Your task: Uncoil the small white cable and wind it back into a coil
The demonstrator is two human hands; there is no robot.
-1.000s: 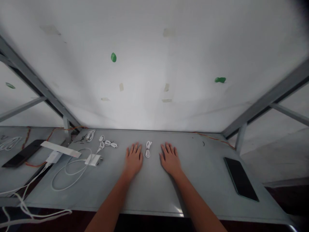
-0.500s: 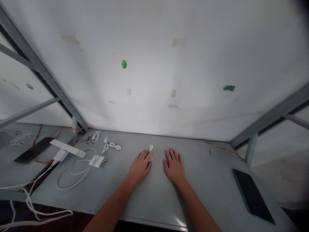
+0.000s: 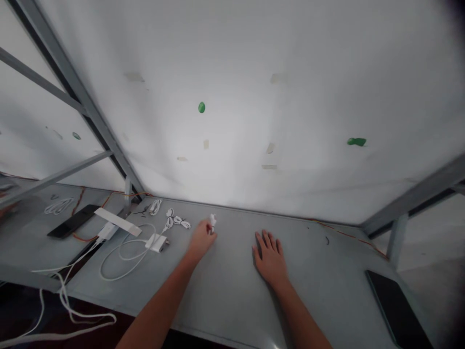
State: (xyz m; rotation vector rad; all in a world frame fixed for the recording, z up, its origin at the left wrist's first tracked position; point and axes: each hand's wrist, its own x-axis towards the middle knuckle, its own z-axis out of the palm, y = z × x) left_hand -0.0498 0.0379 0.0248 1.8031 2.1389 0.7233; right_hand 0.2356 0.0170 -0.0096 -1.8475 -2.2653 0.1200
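My left hand (image 3: 202,239) is closed in a pinch on a small bundled white cable (image 3: 213,220), whose top end sticks up past the fingertips; the rest of it is hidden by the fingers. My right hand (image 3: 271,259) lies flat on the grey tabletop (image 3: 232,291), fingers spread and nothing in it. To the left of my left hand are two tied white cable bundles, one upright (image 3: 169,219) and one lying sideways (image 3: 182,222). A white charger plug (image 3: 157,242) with a looped white cable (image 3: 121,257) rests nearer to me.
A dark phone or tablet (image 3: 397,308) lies at the right. Another coiled cable (image 3: 156,207) sits at the back left. A long white strip (image 3: 118,221), a power strip block (image 3: 108,231) and a dark phone (image 3: 74,221) lie far left. A white wall (image 3: 236,121) stands behind, between metal frame bars.
My left hand has pinched the white cable and moved it left. My right hand remains flat on the table. The view has shifted slightly to the left.
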